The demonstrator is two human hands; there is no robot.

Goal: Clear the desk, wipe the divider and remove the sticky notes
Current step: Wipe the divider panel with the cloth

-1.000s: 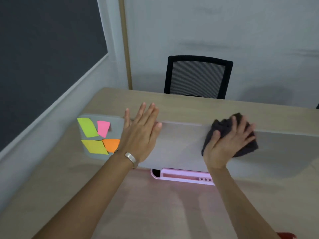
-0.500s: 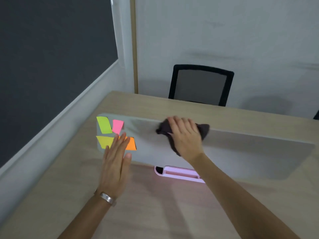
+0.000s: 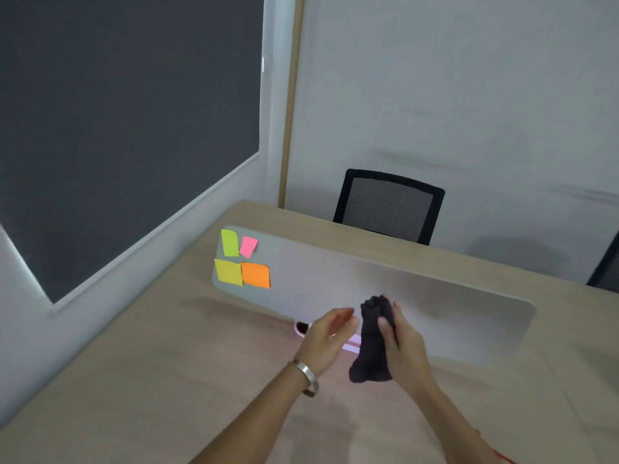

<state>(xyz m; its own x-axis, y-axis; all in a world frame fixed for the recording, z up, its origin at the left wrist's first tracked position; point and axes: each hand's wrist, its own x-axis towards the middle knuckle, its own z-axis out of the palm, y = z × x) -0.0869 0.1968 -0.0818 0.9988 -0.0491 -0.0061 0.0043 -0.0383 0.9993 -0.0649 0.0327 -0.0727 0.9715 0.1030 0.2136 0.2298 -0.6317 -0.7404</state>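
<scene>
A low grey divider (image 3: 435,296) stands across the wooden desk (image 3: 160,363). Several sticky notes cling to its left end: a green note (image 3: 229,243), a pink note (image 3: 248,246), a yellow note (image 3: 229,272) and an orange note (image 3: 256,275). My right hand (image 3: 400,343) grips a dark cloth (image 3: 372,343), which hangs bunched in front of the divider, off its surface. My left hand (image 3: 326,338) is beside the cloth, fingers apart, close to it or just touching; a metal bangle sits on that wrist.
A pink tray (image 3: 301,327) lies at the foot of the divider, mostly hidden behind my hands. A black mesh chair (image 3: 390,205) stands beyond the desk, and part of another chair (image 3: 606,266) shows at the right edge. A dark window fills the left wall.
My right hand has pulled the cloth off the top of the divider and down in front of it. My left hand has moved right, away from the sticky notes, toward the cloth.
</scene>
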